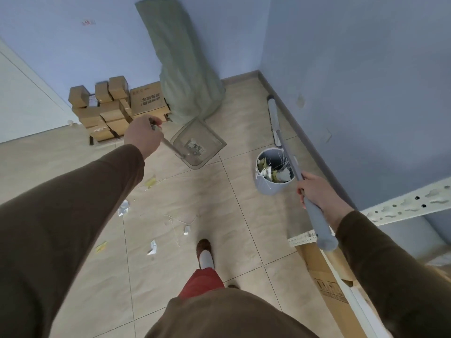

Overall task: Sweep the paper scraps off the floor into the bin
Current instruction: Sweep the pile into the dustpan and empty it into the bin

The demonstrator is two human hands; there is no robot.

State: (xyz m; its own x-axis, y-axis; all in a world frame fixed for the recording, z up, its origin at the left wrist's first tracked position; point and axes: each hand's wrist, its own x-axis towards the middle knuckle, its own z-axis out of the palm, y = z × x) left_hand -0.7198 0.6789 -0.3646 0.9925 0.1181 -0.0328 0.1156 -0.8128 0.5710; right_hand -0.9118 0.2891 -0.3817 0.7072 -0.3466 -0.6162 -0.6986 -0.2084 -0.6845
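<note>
**Dustpan and broom held above a littered tile floor**

The left hand (142, 135) curls its fingers round the handle of a clear dustpan (198, 146), held tilted above the floor. The right hand (317, 192) grips the grey broom (288, 157), whose shaft crosses over the bin (273, 172).

Beige floor tiles (244, 215) meet blue walls (353, 69) at a corner. Paper scraps (152, 247) lie scattered on the tiles below the left arm, well apart from both hands. The bin, beside the right wall, holds crumpled scraps; a few bits show in the dustpan.
</note>
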